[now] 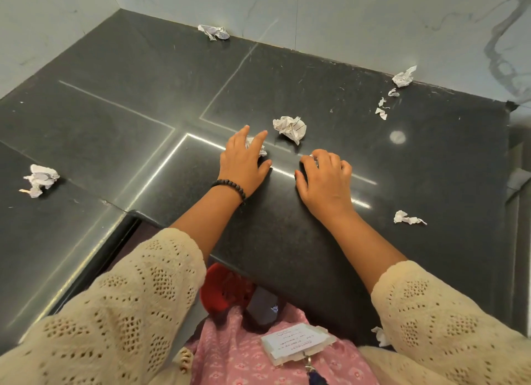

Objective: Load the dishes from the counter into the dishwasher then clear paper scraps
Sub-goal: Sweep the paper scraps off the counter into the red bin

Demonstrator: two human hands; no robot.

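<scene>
The black stone counter (287,241) is looking shiny and speckled, with thin bright lines crossing it. Both hands are lying low on it, near the middle. The left hand (244,161) is spreading its fingers over a small crumpled paper scrap (256,148), and white paper is peeking out between the fingers, which are fairly straight and not wrapping it. The right hand (326,180) is curling its fingers, and a tiny white bit of paper (313,158) is showing at the fingertips, so it is looking like a pinch.

A bigger crumpled paper ball (290,129) is sitting just beyond the hands, not touching them. More wrinkly scraps are lying well apart: one at the far wall (214,32), one far left (40,180), a cluster at the far right (403,78), and a twisted one (408,218) near the right arm.

A black bead bracelet (231,186) is circling the left wrist. Cream knitted sleeves (129,298) with little holes are covering both arms.
</scene>
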